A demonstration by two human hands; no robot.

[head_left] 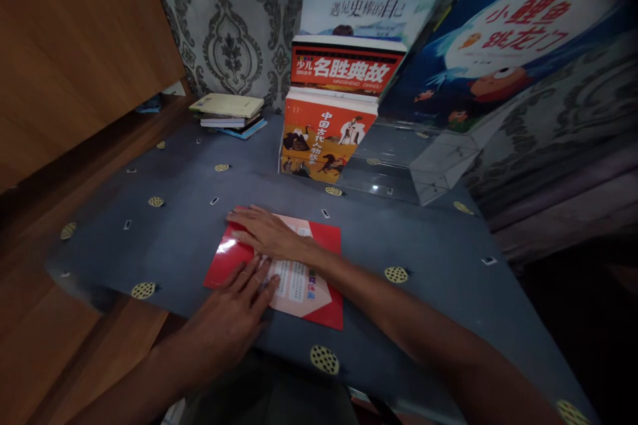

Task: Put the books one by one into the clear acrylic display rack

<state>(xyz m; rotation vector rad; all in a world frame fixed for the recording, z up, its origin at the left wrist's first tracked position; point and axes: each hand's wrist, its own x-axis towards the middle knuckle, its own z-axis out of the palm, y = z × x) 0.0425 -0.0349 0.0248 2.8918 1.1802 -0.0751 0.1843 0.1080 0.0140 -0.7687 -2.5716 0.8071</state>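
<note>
A red book with a pale pink printed panel lies flat on the table, near its front edge. My right hand reaches across and rests flat on the upper left part of the cover, fingers stretched out. Below it, my left hand lies with spread fingers on the book's lower left edge. The fingertips of the left hand come close to the right palm; whether they touch I cannot tell. Neither hand grips anything. The hands and right forearm hide part of the cover.
A clear stand at the back holds several upright books, including an orange one and a large blue one. A small stack of books lies at the back left. The table has a grey-blue, pineapple-patterned cover. A wooden cabinet stands left.
</note>
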